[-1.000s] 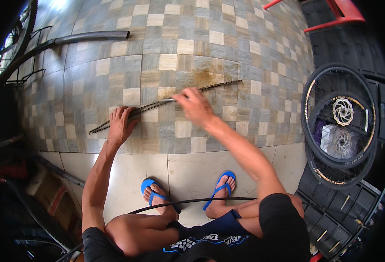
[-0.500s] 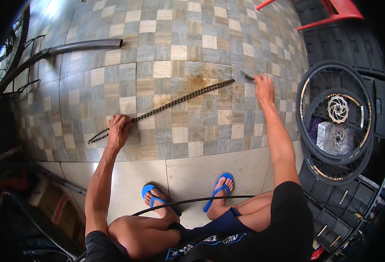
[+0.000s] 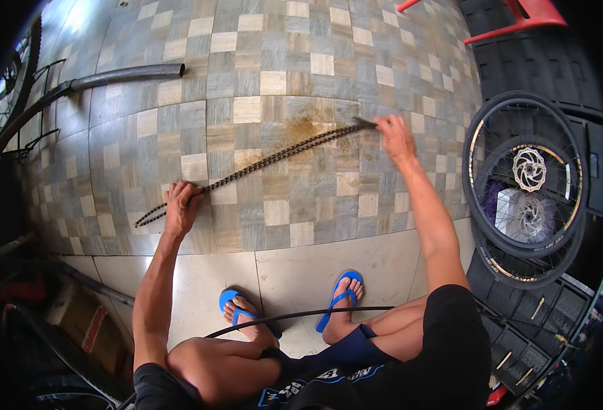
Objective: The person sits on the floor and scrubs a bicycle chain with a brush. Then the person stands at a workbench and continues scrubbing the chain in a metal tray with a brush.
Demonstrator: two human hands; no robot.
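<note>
"While the left hand (image 3: 182,209) clamps the chain (image 3: 281,156) against the floor (image 3: 240,75), what about the right hand (image 3: 395,141)?"
"Clamped on a blurred dark tool (image 3: 365,123) by the chain's right end; best stroke lengthwise, keeping both strands flat."

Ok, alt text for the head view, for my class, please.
A person's left hand steadies a bicycle chain on a checkered floor; the right hand holds a blurred dark tool at the chain's right end. Two disc-brake bicycle wheels overlap at right.
</note>
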